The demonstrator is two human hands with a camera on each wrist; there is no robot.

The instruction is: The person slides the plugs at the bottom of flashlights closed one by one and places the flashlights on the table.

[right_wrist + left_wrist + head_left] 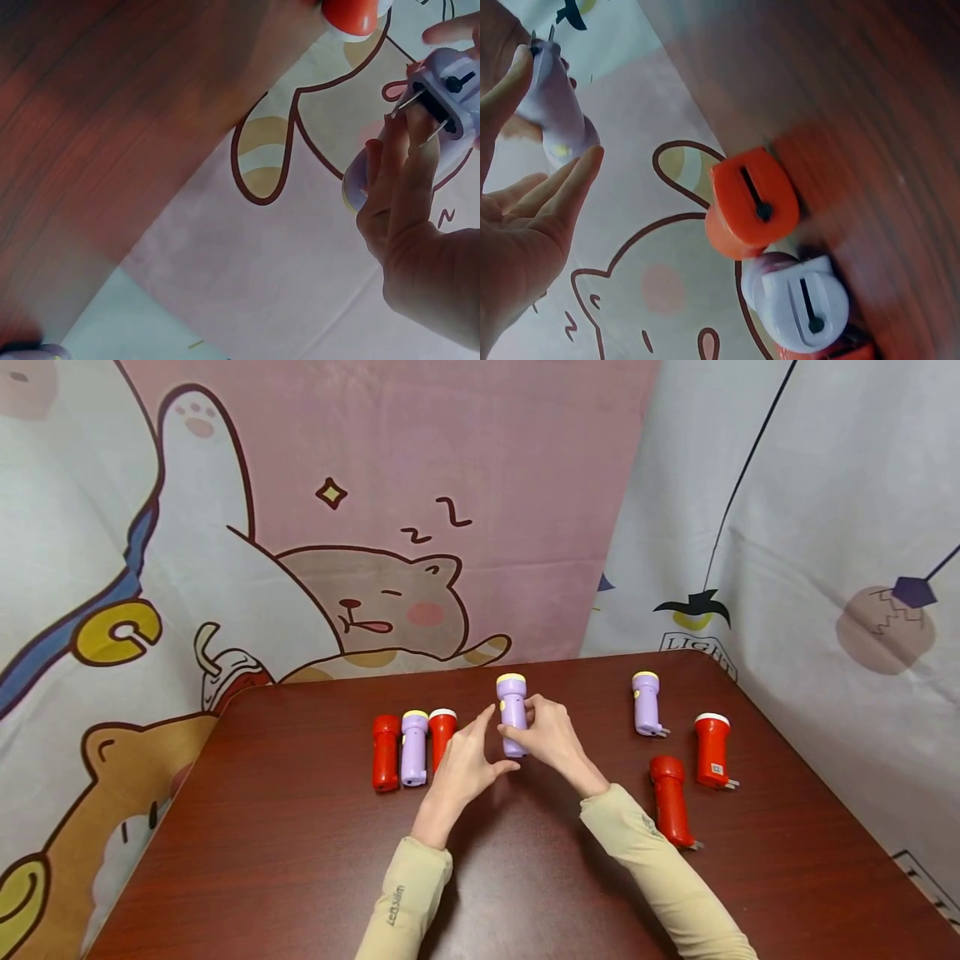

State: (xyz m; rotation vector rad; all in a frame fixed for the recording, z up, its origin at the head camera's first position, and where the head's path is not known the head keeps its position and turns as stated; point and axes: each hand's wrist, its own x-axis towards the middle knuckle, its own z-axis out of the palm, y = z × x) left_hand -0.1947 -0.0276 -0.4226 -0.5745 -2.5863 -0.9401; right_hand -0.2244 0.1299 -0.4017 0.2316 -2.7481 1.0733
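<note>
A purple flashlight (pixel 512 706) with a yellow head is held just above the middle of the dark wooden table (pixel 315 860). My right hand (pixel 527 724) grips its body from the right, fingers curled round it. In the right wrist view the flashlight's (pixel 450 101) two plug prongs stick out at its base beside my fingers (pixel 397 176). My left hand (pixel 497 740) is spread at its left side with straight fingers. In the left wrist view the thumb and a fingertip (pixel 583 166) lie at the flashlight's (pixel 559 112) two ends.
A red flashlight (pixel 385 752), a purple one (pixel 414 748) and another red one (pixel 441 735) lie side by side at the left. To the right lie a purple flashlight (pixel 646 703) and two red ones (pixel 712 749) (pixel 670 799). Cartoon-printed cloth (pixel 375 485) hangs behind.
</note>
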